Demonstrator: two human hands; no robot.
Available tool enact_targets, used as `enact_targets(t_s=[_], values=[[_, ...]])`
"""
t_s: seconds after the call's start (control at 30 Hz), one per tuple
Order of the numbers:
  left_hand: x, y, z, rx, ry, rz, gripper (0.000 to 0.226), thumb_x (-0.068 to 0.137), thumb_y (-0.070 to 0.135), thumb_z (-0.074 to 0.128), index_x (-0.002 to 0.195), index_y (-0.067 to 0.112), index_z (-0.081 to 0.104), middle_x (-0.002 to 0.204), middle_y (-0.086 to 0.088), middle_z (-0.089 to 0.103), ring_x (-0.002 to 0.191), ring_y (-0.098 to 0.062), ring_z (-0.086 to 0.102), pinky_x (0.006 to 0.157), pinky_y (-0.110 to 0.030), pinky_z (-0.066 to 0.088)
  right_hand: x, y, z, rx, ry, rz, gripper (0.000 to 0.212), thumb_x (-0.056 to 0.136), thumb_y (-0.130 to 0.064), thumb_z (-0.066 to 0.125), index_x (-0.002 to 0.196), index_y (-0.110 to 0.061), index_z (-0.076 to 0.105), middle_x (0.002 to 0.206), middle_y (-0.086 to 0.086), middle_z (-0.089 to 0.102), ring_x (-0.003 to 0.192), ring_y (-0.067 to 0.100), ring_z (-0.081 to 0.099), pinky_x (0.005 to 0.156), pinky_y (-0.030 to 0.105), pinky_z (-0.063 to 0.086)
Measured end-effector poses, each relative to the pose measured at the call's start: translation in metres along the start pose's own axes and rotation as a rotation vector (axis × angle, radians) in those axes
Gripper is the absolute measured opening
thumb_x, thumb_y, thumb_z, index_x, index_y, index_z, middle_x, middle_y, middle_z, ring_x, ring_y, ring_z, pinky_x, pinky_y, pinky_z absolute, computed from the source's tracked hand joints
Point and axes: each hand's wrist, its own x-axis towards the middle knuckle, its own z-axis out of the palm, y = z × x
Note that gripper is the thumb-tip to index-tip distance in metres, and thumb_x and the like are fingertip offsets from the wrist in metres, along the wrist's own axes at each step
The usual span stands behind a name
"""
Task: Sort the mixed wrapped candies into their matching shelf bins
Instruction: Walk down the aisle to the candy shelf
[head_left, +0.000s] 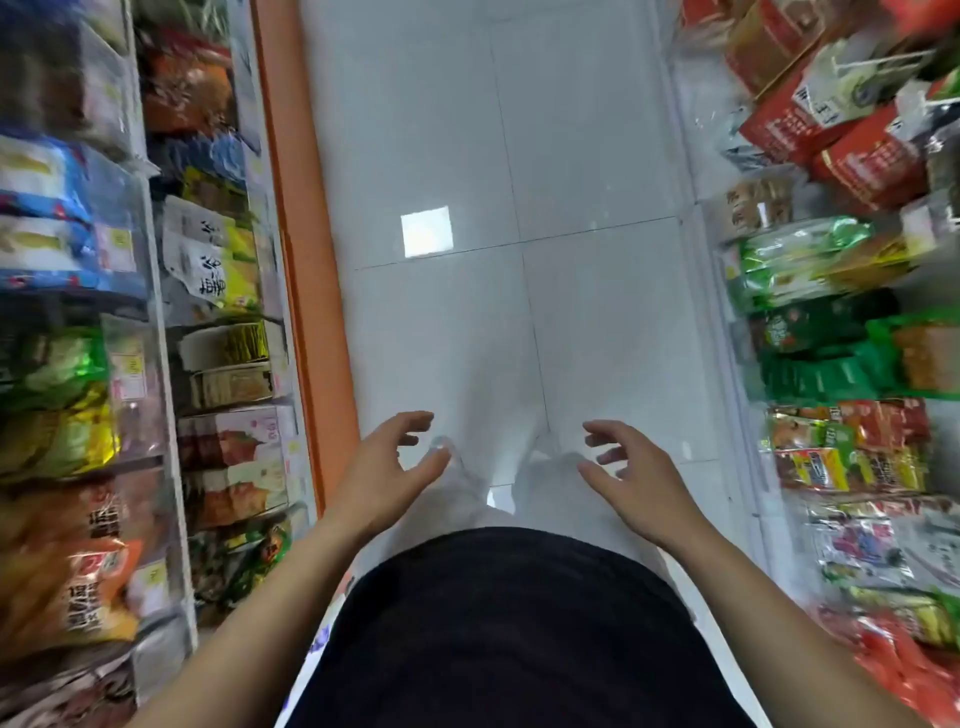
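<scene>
I look straight down a shop aisle. My left hand (387, 467) hangs over the white tiled floor (597, 156), fingers loosely spread and holding nothing. My right hand (631, 473) mirrors it a little to the right, fingers relaxed, also holding nothing. Both hands hover in front of my dark top and pale trousers. On the left, clear-fronted shelf bins (130, 374) hold blurred snack packs. More wrapped packs in green, red and yellow (841, 452) fill the shelves on the right. No single candy can be picked out; the picture is motion-blurred.
An orange shelf edge (306, 260) runs along the left side of the aisle. Red boxes (810, 124) are stacked at the upper right. A bright light reflection (426, 231) lies on the floor tiles between the two shelf rows.
</scene>
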Motion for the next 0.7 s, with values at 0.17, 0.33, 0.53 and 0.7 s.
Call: enact_targets(t_s=[0.17, 0.33, 0.53, 0.7], values=[[0.009, 0.001, -0.034, -0.037, 0.111, -0.093, 0.046, 0.088, 0.041, 0.068, 0.132, 0.031, 0.056, 0.124, 0.019, 0.060, 0.107, 0.004, 0.056, 0.086, -0.019, 0.044, 0.060, -0.059, -0.022, -0.043, -0.046, -0.057, 0.047, 0.086, -0.039, 0.070, 0.129, -0.037, 0.054, 0.115, -0.023, 0.059, 0.100, -0.002, 0.058, 0.084, 0.022, 0.047], [0.052, -0.005, -0.078, -0.088, 0.187, -0.147, 0.041, 0.088, 0.040, 0.069, 0.126, 0.036, 0.055, 0.124, 0.017, 0.061, 0.107, -0.001, 0.058, 0.090, -0.029, 0.048, 0.141, -0.138, -0.023, -0.157, -0.108, -0.160, 0.044, 0.087, -0.042, 0.069, 0.128, -0.040, 0.053, 0.117, -0.022, 0.058, 0.101, 0.001, 0.058, 0.085, 0.024, 0.049], [0.163, 0.008, -0.140, -0.087, 0.138, -0.083, 0.051, 0.084, 0.050, 0.067, 0.130, 0.034, 0.055, 0.127, 0.020, 0.058, 0.105, 0.007, 0.055, 0.085, -0.016, 0.043, 0.227, -0.210, -0.027, -0.287, -0.115, -0.140, 0.046, 0.087, -0.045, 0.067, 0.130, -0.040, 0.052, 0.115, -0.027, 0.054, 0.101, -0.003, 0.056, 0.087, 0.024, 0.048], [0.258, 0.074, -0.201, -0.011, 0.049, 0.039, 0.066, 0.074, 0.070, 0.054, 0.132, 0.039, 0.051, 0.124, 0.027, 0.052, 0.106, 0.009, 0.053, 0.091, -0.025, 0.046, 0.273, -0.255, -0.061, -0.286, -0.062, -0.067, 0.045, 0.086, -0.046, 0.067, 0.129, -0.041, 0.053, 0.115, -0.026, 0.055, 0.100, -0.004, 0.055, 0.080, 0.018, 0.043]])
